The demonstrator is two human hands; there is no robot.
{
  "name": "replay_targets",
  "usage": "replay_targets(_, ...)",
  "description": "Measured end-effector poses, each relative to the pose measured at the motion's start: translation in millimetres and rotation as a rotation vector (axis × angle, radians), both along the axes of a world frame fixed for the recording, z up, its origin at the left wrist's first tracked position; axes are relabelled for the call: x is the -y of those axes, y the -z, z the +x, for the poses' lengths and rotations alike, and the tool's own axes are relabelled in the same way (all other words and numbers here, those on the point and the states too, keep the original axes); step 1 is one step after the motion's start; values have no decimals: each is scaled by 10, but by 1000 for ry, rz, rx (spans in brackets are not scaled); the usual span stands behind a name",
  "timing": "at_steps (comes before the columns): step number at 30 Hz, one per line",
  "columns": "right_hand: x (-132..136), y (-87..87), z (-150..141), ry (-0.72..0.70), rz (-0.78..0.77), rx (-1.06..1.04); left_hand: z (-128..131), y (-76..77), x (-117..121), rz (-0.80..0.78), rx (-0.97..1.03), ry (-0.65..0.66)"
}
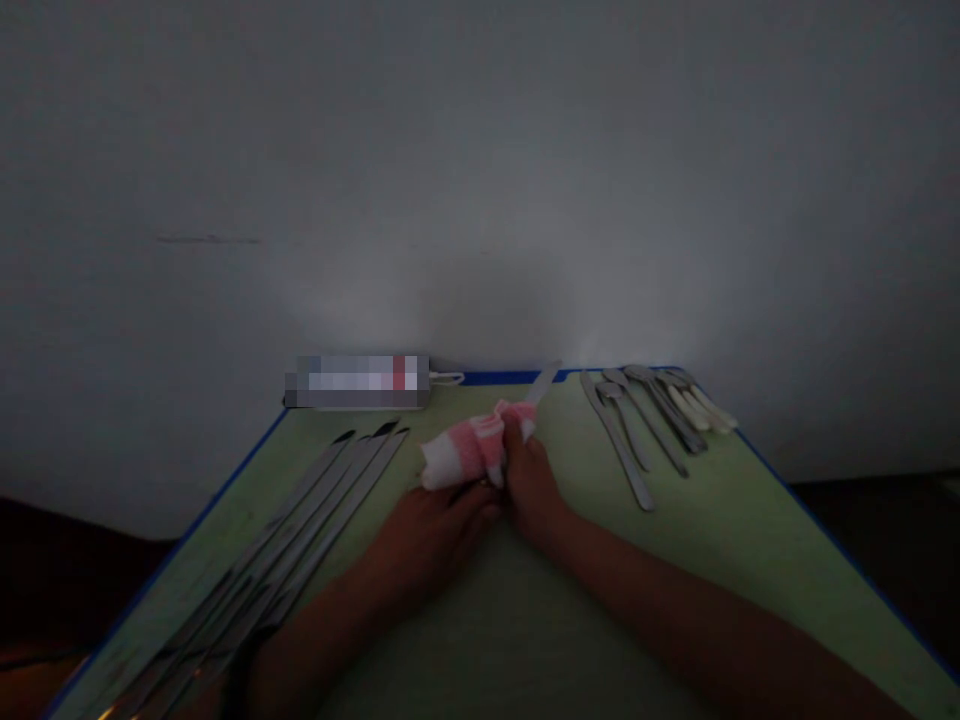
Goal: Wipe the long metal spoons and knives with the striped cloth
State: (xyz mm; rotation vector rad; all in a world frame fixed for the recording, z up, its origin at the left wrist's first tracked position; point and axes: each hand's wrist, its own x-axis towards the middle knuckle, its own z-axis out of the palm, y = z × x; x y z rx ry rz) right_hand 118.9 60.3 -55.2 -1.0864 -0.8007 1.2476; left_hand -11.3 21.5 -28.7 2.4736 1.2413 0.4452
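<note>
A pink-and-white cloth point(469, 452) is bunched around a table knife point(544, 382), whose pale blade sticks out beyond it, pointing away and to the right. My right hand point(532, 485) grips the cloth, thumb on top, pressing it round the knife. Just left of it, my left hand point(442, 522) is closed at the knife's near end, below the cloth; the handle is hidden by my fingers and the cloth. Both hands meet over the middle of the green table point(480, 640).
Several long table knives point(330, 500) lie side by side on the left. Spoons point(649, 425), another knife point(619, 445) and white-handled cutlery point(697, 405) lie at the right. A blurred-out box-like object point(356, 383) with a white loop stands by the grey wall point(480, 180).
</note>
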Motion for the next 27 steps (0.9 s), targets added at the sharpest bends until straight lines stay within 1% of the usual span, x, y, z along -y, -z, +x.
replay_targets(1,-37,-3,50,-10,13,-50,22,-7,31,-6,48,16)
replay_targets(2,-78,-12,99,-16,27,-103,47,-11,64,-41,102,-20)
replay_targets(4,-153,-37,179,-19,49,-196,99,-16,126,-126,194,-140)
replay_targets(5,-176,-49,204,-21,51,-222,124,-20,149,-171,205,-172)
replay_targets(6,-184,-58,218,-24,47,-228,145,-28,166,-215,193,-174)
replay_targets(9,-118,-70,199,-21,24,-118,179,-61,180,-331,143,-95)
replay_targets(12,36,-90,134,-3,11,51,157,-64,168,-406,230,-80)
replay_targets(15,204,-140,50,5,-2,142,86,16,157,-424,295,-123)
replay_targets(17,296,-176,-4,-27,12,171,38,96,145,-415,298,-172)
replay_targets(20,358,-195,-47,-40,24,190,19,157,117,-435,327,-190)
replay_targets(22,332,-179,-33,-5,-11,188,50,127,103,-441,362,-176)
replay_targets(24,256,-151,18,10,-31,186,97,61,107,-443,376,-145)
replay_targets(25,204,-139,55,4,-22,184,119,26,118,-416,378,-152)
replay_targets(27,84,-122,143,10,12,183,151,-28,151,-446,322,-116)
